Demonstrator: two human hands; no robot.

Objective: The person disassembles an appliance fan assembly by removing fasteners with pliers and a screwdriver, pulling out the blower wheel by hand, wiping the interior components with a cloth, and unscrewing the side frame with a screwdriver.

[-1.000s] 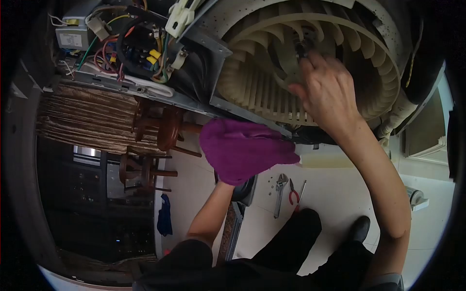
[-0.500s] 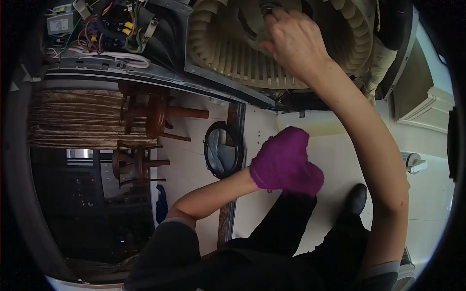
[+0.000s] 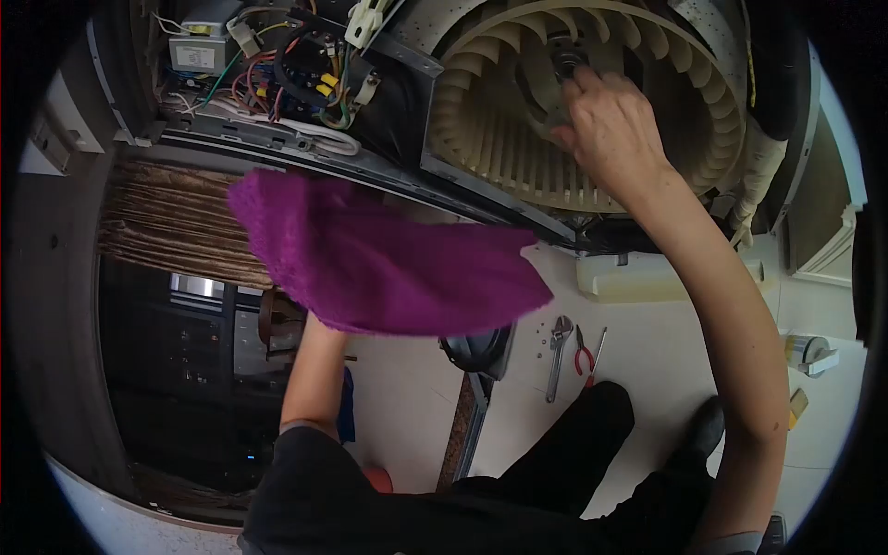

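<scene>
A purple cloth (image 3: 398,268) hangs spread out in the air, and my left hand is hidden beneath it, with only the forearm (image 3: 313,379) showing below. The way the cloth moves with that arm shows that the hand holds it. My right hand (image 3: 610,125) reaches into a cream blower wheel (image 3: 703,120) ringed with curved blades. Its fingers are bent and closed at the round hub (image 3: 567,60) in the wheel's middle; whatever lies between the fingertips is too small to make out.
Exposed wiring (image 3: 305,83) fills the housing left of the wheel. On the floor lie an adjustable wrench (image 3: 556,356), red-handled pliers (image 3: 584,359), a screwdriver (image 3: 599,351) and several small parts. A dark round ring (image 3: 481,351) lies partly under the cloth. Brown curtains (image 3: 176,222) hang at left.
My left hand has swung up and left, and the bunched cloth has opened out, covering the chairs. My right hand remains at the hub. The view has shifted, bringing the floor tools into sight.
</scene>
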